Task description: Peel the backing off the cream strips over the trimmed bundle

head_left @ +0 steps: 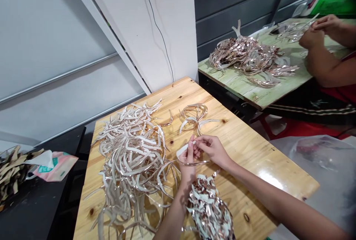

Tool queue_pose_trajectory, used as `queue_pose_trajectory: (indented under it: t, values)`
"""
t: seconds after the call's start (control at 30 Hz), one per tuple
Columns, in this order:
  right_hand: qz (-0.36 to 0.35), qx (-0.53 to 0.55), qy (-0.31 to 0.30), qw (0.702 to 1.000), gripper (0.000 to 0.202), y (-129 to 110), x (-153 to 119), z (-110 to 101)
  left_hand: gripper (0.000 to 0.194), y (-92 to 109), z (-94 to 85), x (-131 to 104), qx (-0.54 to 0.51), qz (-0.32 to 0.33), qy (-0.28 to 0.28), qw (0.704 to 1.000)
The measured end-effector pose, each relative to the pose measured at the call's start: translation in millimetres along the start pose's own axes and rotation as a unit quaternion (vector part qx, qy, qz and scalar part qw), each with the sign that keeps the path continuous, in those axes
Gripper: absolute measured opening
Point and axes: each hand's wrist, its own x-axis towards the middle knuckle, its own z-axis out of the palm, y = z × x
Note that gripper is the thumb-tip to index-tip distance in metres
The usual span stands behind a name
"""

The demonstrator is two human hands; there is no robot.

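Note:
Both my hands meet over the wooden table. My left hand (189, 155) pinches a thin strip (185, 149), white on this face, between thumb and fingers. The fingers of my right hand (209, 147) are closed on the same strip's other end, close to my left thumb. A curved rose-gold length hangs out below the left fingers. To the left lies a large tangled heap of white and rose-gold strips (133, 151). Just beyond my hands sits a small loop of strips (194, 116). A pile of short curled pieces (210, 206) lies by my left forearm.
The wooden table (250, 151) stands against a white wall. At the right, another person's hands (319, 30) work at a green table (233, 84) bearing a shiny strip pile (250, 56). A tissue pack (59, 166) lies far left. Clear plastic (328, 169) is at right.

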Motion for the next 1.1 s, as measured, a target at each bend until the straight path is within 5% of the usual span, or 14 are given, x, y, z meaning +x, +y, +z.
queue_pose_trajectory:
  t: [0.17, 0.43, 0.63, 1.1]
  values:
    - [0.011, 0.008, 0.047, 0.999, 0.026, 4.4, -1.8, 2.2, 0.030, -0.9, -1.3, -2.3, -0.019, 0.040, 0.002, 0.999]
    - [-0.029, -0.030, 0.091, 0.995, 0.030, 24.5, 4.0, 2.3, 0.032, -6.4, -5.3, -2.3, 0.034, 0.088, 0.060, 0.994]
    - [-0.028, -0.056, 0.064, 0.996, 0.025, 25.1, 4.7, -1.7, 0.030, -3.5, -7.2, -4.6, 0.094, 0.130, 0.077, 0.984]
    - [-0.050, -0.155, 0.071, 0.984, 0.022, 6.8, -7.9, -1.0, 0.026, -0.7, -9.3, -4.7, 0.170, 0.183, 0.017, 0.968]
